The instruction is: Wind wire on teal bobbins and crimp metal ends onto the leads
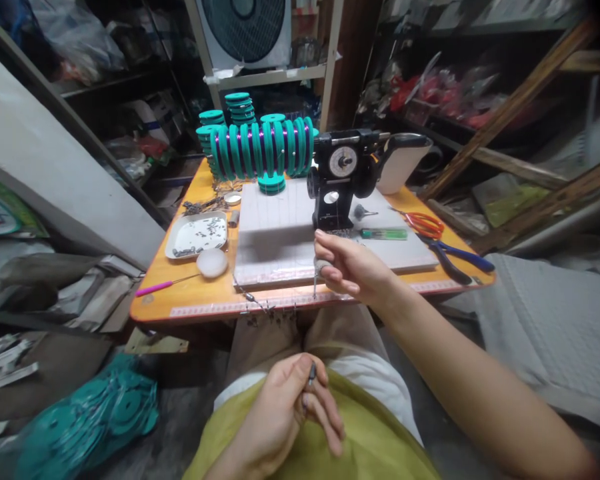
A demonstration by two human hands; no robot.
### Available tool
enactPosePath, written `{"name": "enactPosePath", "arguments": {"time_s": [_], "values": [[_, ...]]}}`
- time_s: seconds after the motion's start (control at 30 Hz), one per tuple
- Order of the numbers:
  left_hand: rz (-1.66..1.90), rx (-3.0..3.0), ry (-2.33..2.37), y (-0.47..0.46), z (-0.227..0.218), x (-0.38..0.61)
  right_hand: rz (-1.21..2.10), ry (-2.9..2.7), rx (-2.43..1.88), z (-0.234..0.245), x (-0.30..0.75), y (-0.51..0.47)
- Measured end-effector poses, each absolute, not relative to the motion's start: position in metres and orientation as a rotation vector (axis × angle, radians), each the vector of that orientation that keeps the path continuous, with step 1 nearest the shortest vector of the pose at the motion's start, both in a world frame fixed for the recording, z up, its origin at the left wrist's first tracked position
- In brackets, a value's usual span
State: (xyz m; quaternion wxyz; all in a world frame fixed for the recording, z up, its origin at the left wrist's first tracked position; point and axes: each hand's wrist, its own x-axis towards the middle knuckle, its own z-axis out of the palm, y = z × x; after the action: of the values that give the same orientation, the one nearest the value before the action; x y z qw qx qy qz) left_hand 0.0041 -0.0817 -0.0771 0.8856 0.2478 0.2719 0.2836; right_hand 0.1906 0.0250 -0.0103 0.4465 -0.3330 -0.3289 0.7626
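Note:
My right hand hovers over the front edge of a white pad on the orange table, fingers pinched on a small grey tool whose thin pin points down. My left hand rests at my lap, pinching a small dark metal piece between thumb and fingers. A fine line with small sinkers runs along the table's front edge between the two hands. Just behind my right hand stands a black winding machine with a round dial. A row of teal spools wound with purple line sits on its shaft.
A white tray of small metal parts, a white round lump and a pink-handled needle lie on the left. Orange scissors, blue pliers and a green lighter lie on the right. Teal discs are piled on the floor.

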Motion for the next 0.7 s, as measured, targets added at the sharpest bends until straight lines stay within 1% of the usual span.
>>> {"name": "enactPosePath", "arguments": {"time_s": [0.53,0.6,0.7], "values": [[0.586,0.487,0.543,-0.089,-0.081,0.001,1.85,-0.85,-0.815,-0.008,0.192,0.023],[0.619,0.571,0.577,-0.086,-0.079,0.0,1.794,-0.934,-0.836,-0.006,0.193,0.023],[0.728,0.929,0.637,-0.07,-0.074,-0.001,1.62,-1.171,-0.928,0.004,0.197,0.021]]}}
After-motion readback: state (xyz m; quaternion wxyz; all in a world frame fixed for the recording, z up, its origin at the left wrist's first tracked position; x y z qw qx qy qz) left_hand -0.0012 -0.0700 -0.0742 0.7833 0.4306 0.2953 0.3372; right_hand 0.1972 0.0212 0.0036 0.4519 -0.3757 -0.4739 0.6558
